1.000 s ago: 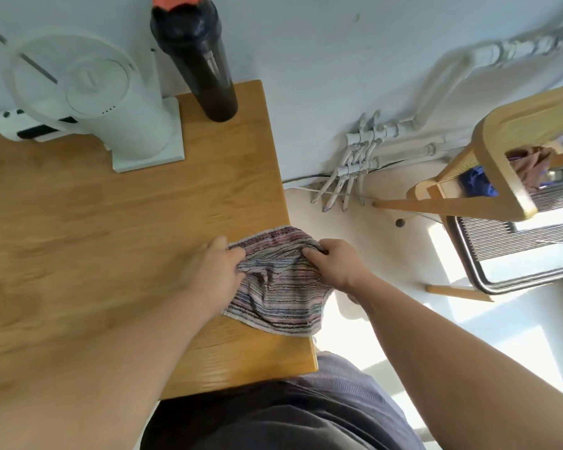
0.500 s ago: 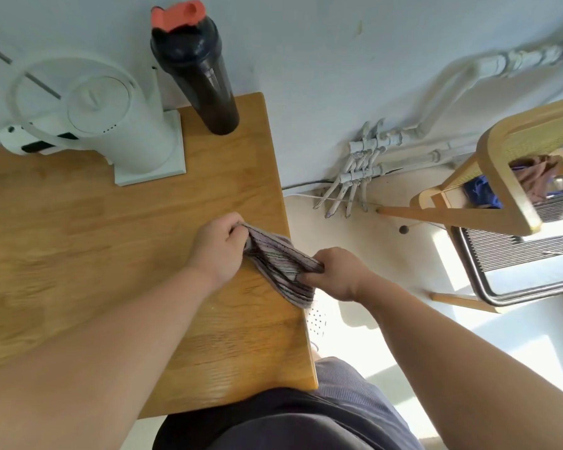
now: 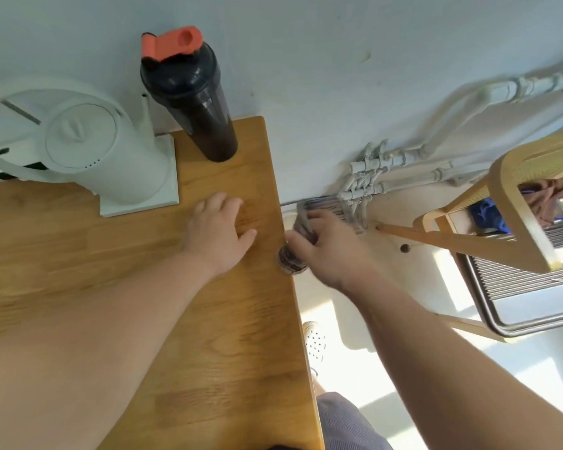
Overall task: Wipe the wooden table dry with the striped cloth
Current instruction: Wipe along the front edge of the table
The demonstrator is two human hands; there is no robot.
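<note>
The wooden table (image 3: pixel 228 336) fills the left and lower middle of the view. My left hand (image 3: pixel 220 230) lies flat on it near the right edge, fingers spread, holding nothing. Just past that edge, my right hand (image 3: pixel 329 246) grips the striped cloth (image 3: pixel 291 263), which is bunched up and blurred, hanging off the table side over the floor. Part of the cloth sticks out above my fingers.
A white kettle on its base (image 3: pixel 88 154) and a dark shaker bottle with an orange lid (image 3: pixel 195 99) stand at the table's back by the wall. To the right are white pipes (image 3: pixel 364 177) and a wooden chair (image 3: pixel 514 219). My shoe (image 3: pixel 314 341) shows below.
My left hand let go of the cloth and now rests flat on the table. My right hand carried the bunched cloth off the table's right edge.
</note>
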